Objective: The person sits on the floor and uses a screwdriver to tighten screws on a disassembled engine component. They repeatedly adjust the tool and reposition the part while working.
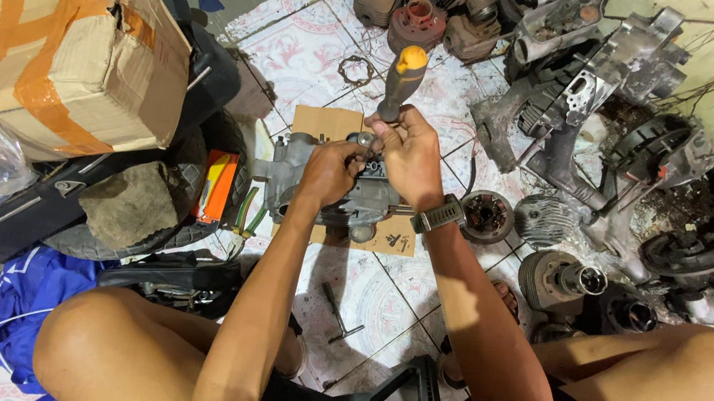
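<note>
A grey metal engine casing (292, 174) lies on a piece of cardboard (323, 121) on the tiled floor. My right hand (411, 152), with a watch at the wrist, grips a screwdriver (402, 80) with a yellow and grey handle, its handle pointing up and away from me. My left hand (332, 170) rests on top of the casing, fingers pinched at a small part right beside the screwdriver's tip. The tip itself is hidden by my fingers. My bare knees frame the bottom of the view.
A taped cardboard box (73, 53) and a tyre (174, 195) stand at the left. Engine cylinders (417, 20) and crankcase parts (593, 84) crowd the back and right. An orange box (216, 187), a T-handle wrench (335, 313) and blue cloth (27, 295) lie nearby.
</note>
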